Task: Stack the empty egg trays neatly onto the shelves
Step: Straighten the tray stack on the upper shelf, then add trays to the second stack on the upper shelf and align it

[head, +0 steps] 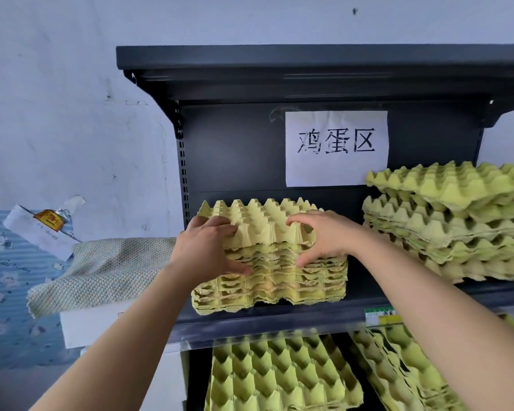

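A stack of yellow-green pulp egg trays point(267, 280) sits on the dark middle shelf point(279, 318), left of centre. My left hand point(208, 247) grips the stack's left front corner, fingers over the top tray and thumb against the side. My right hand point(324, 235) holds the right front part the same way. A taller, uneven pile of egg trays point(448, 221) stands at the shelf's right end. More trays point(279, 378) lie on the shelf below, with another leaning pile point(404, 372) beside them.
A white paper sign point(336, 148) with three characters hangs on the shelf's back panel. The top shelf point(309, 66) overhangs above. Left of the unit, a woven cloth point(101, 271) covers a white box point(98, 324), with a white packet point(39, 229) behind against the wall.
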Available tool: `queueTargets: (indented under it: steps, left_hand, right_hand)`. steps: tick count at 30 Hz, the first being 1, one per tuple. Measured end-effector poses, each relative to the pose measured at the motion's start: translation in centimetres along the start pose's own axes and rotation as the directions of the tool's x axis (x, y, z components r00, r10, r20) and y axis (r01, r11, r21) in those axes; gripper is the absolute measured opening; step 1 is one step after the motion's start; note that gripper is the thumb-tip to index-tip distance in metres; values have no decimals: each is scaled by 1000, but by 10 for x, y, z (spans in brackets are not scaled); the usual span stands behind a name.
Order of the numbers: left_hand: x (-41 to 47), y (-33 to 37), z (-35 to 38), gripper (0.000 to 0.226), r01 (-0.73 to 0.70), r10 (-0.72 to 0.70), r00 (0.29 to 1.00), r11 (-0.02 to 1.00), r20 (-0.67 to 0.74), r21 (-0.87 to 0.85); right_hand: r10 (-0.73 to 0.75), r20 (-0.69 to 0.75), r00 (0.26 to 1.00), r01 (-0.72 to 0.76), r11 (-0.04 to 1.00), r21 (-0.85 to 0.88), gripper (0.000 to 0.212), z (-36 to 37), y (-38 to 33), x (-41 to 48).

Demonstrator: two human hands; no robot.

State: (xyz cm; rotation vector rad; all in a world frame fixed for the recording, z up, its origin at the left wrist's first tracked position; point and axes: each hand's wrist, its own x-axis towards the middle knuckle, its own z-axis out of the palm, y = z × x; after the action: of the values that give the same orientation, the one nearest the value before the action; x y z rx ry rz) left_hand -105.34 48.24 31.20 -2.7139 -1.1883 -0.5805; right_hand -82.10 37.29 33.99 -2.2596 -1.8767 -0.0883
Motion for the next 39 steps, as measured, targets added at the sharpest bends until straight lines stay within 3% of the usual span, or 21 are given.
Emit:
queueTargets:
  steps: [5,11,15,23,27,32,35,39]
  left_hand:
    - [-6,8,-6,99,16,-16,998,1000,-60,-10]
    - [-6,71,-28,65,-82,18,948,979,-318,-189]
    - [6,146,-32,54,-196,69,919,934,-389,-298]
    - [53,310,-14,66,-279,116,926,852,-360,-444]
    - [79,373,-5,75,-202,112,970,863,-214,-463]
    - [97,403,18,42,-165,-4,965,766,-261,-621]
    - [100,416,21,22,-169,-66,947,733,-316,-659]
    - [108,431,9,19,-206,-81,917,744,-392,-636]
  right_hand:
    - [-24,-99,995,28,999,37,101,0,-2,-16]
    - [-27,-282,959,31,999,10,58,-32,32,-75]
    - [20,-403,915,-33,999,-24,48,-71,85,-122]
    - [78,-501,862,-108,994,-30,50,-119,232,-170]
    - [146,-503,852,-166,986,5,63,-144,318,-180]
    - [333,-368,868,-291,942,165,76,-146,406,-182]
    - [296,-323,899,-192,929,317,74,-136,429,-178]
    - [253,-443,860,-81,925,370,61,-138,449,-172]
